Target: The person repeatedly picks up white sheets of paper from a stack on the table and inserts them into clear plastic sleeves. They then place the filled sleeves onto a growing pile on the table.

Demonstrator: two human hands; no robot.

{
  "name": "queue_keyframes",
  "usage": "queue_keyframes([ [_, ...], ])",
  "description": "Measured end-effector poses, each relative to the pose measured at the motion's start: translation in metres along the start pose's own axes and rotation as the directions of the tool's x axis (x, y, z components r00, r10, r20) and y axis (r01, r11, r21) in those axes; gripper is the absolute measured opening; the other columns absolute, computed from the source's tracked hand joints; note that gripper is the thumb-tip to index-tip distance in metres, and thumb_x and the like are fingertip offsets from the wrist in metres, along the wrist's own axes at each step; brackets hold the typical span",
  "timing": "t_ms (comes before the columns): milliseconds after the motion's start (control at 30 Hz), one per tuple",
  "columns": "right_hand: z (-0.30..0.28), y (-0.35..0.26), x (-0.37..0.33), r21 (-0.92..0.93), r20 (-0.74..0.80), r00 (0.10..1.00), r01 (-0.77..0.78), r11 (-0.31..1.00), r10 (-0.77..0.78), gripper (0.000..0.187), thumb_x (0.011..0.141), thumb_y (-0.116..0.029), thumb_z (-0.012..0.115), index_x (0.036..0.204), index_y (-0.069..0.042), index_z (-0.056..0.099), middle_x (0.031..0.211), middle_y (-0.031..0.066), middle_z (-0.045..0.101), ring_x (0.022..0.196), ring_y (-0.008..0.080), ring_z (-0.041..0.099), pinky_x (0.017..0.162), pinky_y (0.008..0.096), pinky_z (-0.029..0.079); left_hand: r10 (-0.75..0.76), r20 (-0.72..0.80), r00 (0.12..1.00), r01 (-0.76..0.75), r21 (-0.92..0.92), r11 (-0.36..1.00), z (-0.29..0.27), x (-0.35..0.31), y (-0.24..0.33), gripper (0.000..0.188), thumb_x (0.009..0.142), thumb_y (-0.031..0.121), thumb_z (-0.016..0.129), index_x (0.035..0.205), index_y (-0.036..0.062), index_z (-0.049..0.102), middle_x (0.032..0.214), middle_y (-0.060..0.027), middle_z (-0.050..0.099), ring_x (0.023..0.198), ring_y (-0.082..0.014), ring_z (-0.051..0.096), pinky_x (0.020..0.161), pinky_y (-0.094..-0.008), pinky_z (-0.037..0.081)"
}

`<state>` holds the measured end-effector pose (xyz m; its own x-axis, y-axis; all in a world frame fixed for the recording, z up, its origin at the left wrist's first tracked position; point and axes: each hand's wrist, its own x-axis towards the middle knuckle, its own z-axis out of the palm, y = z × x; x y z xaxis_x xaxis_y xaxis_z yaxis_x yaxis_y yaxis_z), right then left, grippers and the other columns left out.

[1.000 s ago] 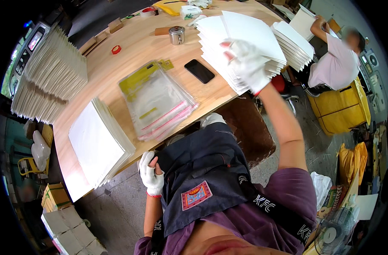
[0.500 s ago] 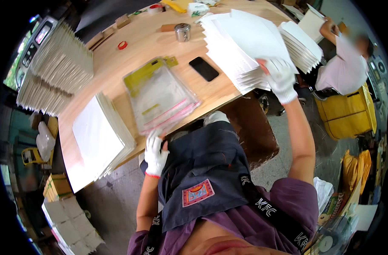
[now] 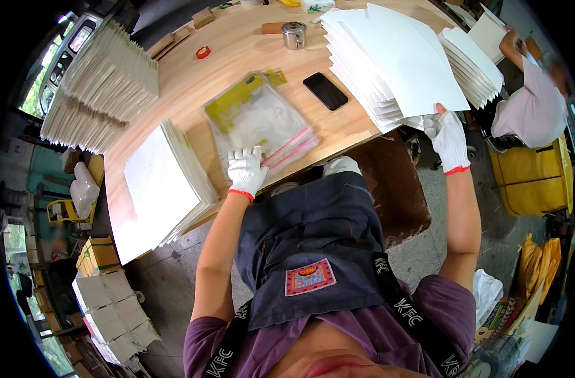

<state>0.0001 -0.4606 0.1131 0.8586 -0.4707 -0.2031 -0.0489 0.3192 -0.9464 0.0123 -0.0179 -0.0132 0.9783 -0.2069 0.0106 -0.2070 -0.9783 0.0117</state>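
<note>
My right hand (image 3: 449,140), in a white knit glove, pinches the near right corner of a white paper sheet (image 3: 420,63), with the bare-looking thumb tip on top. The sheet lies skewed over a fanned stack of white paper (image 3: 354,63) at the table's right. My left hand (image 3: 246,170), gloved too, rests with fingers out and thumb apart at the near left corner of a pile of clear plastic bags (image 3: 256,123). Those bags have yellow-green printing and pink strips along the near edge. Left of them lies another stack of white sheets (image 3: 158,189).
A black phone (image 3: 325,91), a metal cup (image 3: 294,36) and a red tape roll (image 3: 203,52) lie farther back. Tall paper stacks (image 3: 104,75) stand far left. A brown bin (image 3: 398,189) sits under the table edge. A co-worker (image 3: 530,107) handles sheets at the right.
My right hand has drawn the top sheet's corner right and toward me, off the stack. My left hand has moved forward and right, onto the bags' near corner. The view has shifted slightly.
</note>
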Motion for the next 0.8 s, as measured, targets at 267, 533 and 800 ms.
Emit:
queue_keyframes([
  [267, -0.001, 0.008, -0.060, 0.117, 0.320, 0.944, 0.042, 0.992, -0.078, 0.024, 0.090, -0.015, 0.052, 0.109, 0.000, 0.049, 0.075, 0.0088, 0.061, 0.048, 0.0116, 0.054, 0.033, 0.0219, 0.038, -0.102, -0.063, 0.993, 0.100, -0.047, 0.994, 0.017, 0.013, -0.034, 0.031, 0.072, 0.014, 0.065, 0.102, 0.0159, 0.057, 0.100, -0.0119, 0.060, 0.087, -0.0299, 0.062, 0.074, -0.0417, 0.051],
  [533, -0.005, 0.082, -0.100, -0.165, 0.602, 0.629, -0.505, 0.847, 0.492, 0.045, 0.081, -0.016, 0.058, 0.119, 0.005, 0.049, 0.098, 0.0104, 0.063, 0.078, 0.0139, 0.064, 0.062, 0.0230, 0.053, -0.231, -0.067, 0.971, 0.188, -0.388, 0.902, 0.025, 0.002, -0.045, 0.030, 0.073, 0.009, 0.057, 0.103, 0.0148, 0.058, 0.104, -0.0099, 0.061, 0.094, -0.0324, 0.060, 0.075, -0.0431, 0.050],
  [800, -0.001, 0.158, -0.120, 0.157, 0.539, 0.637, -0.719, 0.677, 0.551, 0.024, 0.080, -0.007, 0.060, 0.104, -0.005, 0.055, 0.086, 0.0035, 0.061, 0.066, 0.0116, 0.060, 0.054, 0.0200, 0.050, -0.108, -0.321, 0.941, 0.040, -0.212, 0.976, 0.013, -0.001, -0.039, 0.028, 0.069, -0.001, 0.056, 0.093, 0.0126, 0.062, 0.092, -0.0063, 0.061, 0.084, -0.0290, 0.056, 0.074, -0.0387, 0.048],
])
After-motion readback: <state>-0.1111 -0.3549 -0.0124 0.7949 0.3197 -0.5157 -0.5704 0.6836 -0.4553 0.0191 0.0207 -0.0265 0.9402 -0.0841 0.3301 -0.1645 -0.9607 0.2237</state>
